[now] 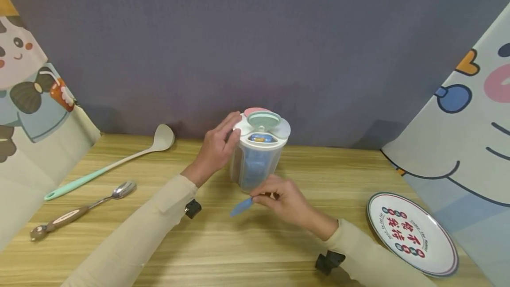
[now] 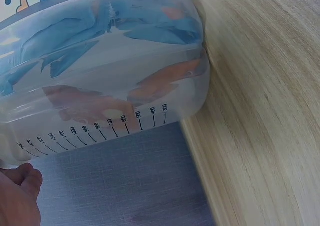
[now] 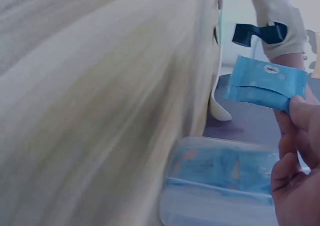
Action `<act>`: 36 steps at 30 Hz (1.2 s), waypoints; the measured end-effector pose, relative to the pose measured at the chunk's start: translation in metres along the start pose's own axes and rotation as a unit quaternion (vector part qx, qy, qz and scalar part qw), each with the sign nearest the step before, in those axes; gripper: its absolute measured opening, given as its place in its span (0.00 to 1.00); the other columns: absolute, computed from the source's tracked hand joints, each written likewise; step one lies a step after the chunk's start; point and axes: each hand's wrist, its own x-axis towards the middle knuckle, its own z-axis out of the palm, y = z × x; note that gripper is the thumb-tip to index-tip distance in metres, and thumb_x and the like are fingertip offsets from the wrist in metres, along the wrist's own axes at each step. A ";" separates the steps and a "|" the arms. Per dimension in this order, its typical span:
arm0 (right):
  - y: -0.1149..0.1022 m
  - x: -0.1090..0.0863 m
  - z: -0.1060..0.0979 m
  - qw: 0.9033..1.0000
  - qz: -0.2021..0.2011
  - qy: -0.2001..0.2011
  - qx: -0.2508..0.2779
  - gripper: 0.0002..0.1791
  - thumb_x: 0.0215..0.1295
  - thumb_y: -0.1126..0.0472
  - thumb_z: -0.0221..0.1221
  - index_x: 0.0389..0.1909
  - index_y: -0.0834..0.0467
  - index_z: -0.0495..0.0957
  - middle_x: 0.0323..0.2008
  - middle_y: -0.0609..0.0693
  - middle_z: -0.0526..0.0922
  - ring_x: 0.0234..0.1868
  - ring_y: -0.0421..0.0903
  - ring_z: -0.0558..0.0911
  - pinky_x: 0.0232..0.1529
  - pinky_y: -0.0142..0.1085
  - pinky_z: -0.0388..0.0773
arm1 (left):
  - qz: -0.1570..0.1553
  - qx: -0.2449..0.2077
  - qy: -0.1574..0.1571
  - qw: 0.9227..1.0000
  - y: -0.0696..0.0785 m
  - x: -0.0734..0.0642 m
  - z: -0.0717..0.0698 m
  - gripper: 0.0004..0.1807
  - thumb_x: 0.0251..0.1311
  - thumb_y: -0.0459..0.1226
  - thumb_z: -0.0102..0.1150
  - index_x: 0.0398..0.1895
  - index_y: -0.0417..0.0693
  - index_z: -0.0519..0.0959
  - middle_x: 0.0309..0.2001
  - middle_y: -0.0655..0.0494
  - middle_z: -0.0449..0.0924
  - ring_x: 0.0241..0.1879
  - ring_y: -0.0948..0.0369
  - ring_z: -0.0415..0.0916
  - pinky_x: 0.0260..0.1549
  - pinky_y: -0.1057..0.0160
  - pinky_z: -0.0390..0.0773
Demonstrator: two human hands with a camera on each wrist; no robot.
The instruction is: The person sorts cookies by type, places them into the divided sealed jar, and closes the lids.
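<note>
A clear plastic storage container point(image 1: 259, 163) with a white lid point(image 1: 241, 123) stands upright on the table. Its pale green flap point(image 1: 264, 120) is raised, and a blue packet point(image 1: 260, 138) shows in the opening below. My left hand point(image 1: 217, 143) grips the lid at its left side. Blue and orange packets are visible through the wall of the container point(image 2: 100, 110) in the left wrist view. In front of the container, my right hand point(image 1: 284, 198) pinches a small blue sealed packet point(image 3: 265, 83) at one end, held apart from the container.
To the left lie a ladle point(image 1: 119, 162) with a mint handle and a fork-tipped spoon point(image 1: 83, 208) with a brown handle. A white plate point(image 1: 412, 234) with red lettering sits at the right. A grey panel point(image 1: 255, 48) rises behind the wooden table point(image 1: 223, 251).
</note>
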 end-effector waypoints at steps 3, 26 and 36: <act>-0.004 0.003 -0.007 1.000 0.007 0.015 0.006 0.08 0.49 0.73 0.67 0.31 0.61 0.85 0.23 0.45 0.81 0.23 0.39 0.70 0.16 0.31 0.68 | -0.005 0.001 -0.002 1.000 0.000 0.000 0.000 0.24 0.68 0.40 0.42 0.60 0.34 0.72 0.63 0.42 0.68 0.61 0.50 0.66 0.59 0.56 0.66; -0.019 0.064 -0.087 0.979 0.023 0.199 0.041 0.06 0.57 0.74 0.62 0.35 0.69 0.83 0.29 0.59 0.84 0.14 0.38 0.68 0.14 0.28 0.65 | -0.004 -0.003 -0.003 1.000 -0.001 -0.001 0.001 0.23 0.68 0.40 0.43 0.61 0.35 0.71 0.64 0.45 0.66 0.61 0.50 0.66 0.60 0.58 0.64; -0.015 0.074 -0.090 0.968 0.055 0.244 0.013 0.06 0.57 0.71 0.63 0.36 0.67 0.84 0.26 0.53 0.83 0.16 0.40 0.66 0.14 0.30 0.60 | -0.002 -0.011 -0.004 1.000 -0.001 -0.001 0.001 0.23 0.69 0.40 0.43 0.61 0.35 0.71 0.64 0.45 0.66 0.61 0.50 0.65 0.60 0.58 0.64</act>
